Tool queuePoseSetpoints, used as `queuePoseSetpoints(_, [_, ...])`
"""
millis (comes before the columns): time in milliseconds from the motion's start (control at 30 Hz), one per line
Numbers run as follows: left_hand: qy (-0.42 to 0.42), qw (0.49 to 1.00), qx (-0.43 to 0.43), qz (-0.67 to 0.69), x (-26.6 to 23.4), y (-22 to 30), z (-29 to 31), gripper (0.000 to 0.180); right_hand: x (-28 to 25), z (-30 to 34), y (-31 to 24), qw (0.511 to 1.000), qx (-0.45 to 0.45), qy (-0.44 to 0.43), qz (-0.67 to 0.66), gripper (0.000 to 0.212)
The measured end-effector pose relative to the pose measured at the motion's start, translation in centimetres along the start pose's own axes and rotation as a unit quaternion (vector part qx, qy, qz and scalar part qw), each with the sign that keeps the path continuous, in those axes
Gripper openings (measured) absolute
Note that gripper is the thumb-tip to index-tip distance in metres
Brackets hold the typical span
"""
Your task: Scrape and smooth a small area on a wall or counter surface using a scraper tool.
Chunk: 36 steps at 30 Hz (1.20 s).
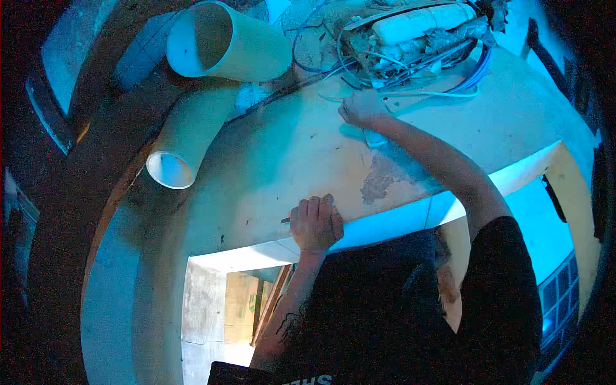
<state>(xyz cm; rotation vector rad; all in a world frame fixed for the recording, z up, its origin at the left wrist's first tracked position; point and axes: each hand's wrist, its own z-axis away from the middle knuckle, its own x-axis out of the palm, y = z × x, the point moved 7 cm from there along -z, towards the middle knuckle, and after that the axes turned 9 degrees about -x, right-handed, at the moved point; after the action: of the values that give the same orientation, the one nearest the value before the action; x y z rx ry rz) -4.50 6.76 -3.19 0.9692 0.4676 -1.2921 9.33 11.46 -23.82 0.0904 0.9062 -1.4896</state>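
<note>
the bundle of cables (410,64) lies at the far side of the broad pale surface (308,154) in front of you, a tangle of dark, blue and pale strands with a white rounded thing (420,24) in its upper part. your right hand (363,109) is at the near left edge of that tangle, just beside its loose strands, with the fingers bent inward; you can't tell from this view whether they grasp a strand. your left hand (316,223) is well apart from the bundle, nearer to you, clenched around a thin dark thing (285,221) whose tip sticks out to the left of your knuckles.

as for edges, the bright lip (410,218) of the surface runs slantwise below both hands, rising to the right. your left wrist crosses it, and your right forearm passes above it farther right. below the lip you have a lit opening (240,301) at the left and a blue-lit one (532,212) at the right.

for moving, you have a wide stretch of surface between your hands, marked by a dark rough patch (377,183). to the left, that room is bounded by the large pale pipe (260,51) and the narrower pipe (196,128), with its round end facing you.
</note>
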Motion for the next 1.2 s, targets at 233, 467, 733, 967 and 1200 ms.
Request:
queuePoseSetpoints(233, [-0.012,1.0,0.004,0.007,-0.2,0.6,-0.3,0.014,0.8,0.0,2.0,0.997,0.035,0.064,-0.015,0.033])
queuePoseSetpoints(467, [-0.012,1.0,-0.002,0.014,0.2,0.5,-0.2,0.013,-2.0,-1.7,3.1,0.996,0.039,0.078,-0.015,0.035])
queuePoseSetpoints(733, [-0.028,0.999,0.007,-0.019,-0.2,-0.1,0.1,0.021,2.3,1.4,-3.9,0.999,-0.037,0.029,-0.021,0.031])
queuePoseSetpoints(967, [-0.02,1.0,0.009,-0.008,0.0,0.2,-0.1,0.016,-3.0,-1.2,2.4,0.987,0.122,0.093,-0.05,0.028])
queuePoseSetpoints(1200, [-0.012,1.0,0.001,0.003,-0.1,0.2,-0.1,0.014,-3.0,-1.8,0.8,0.995,0.051,0.082,-0.007,0.028])
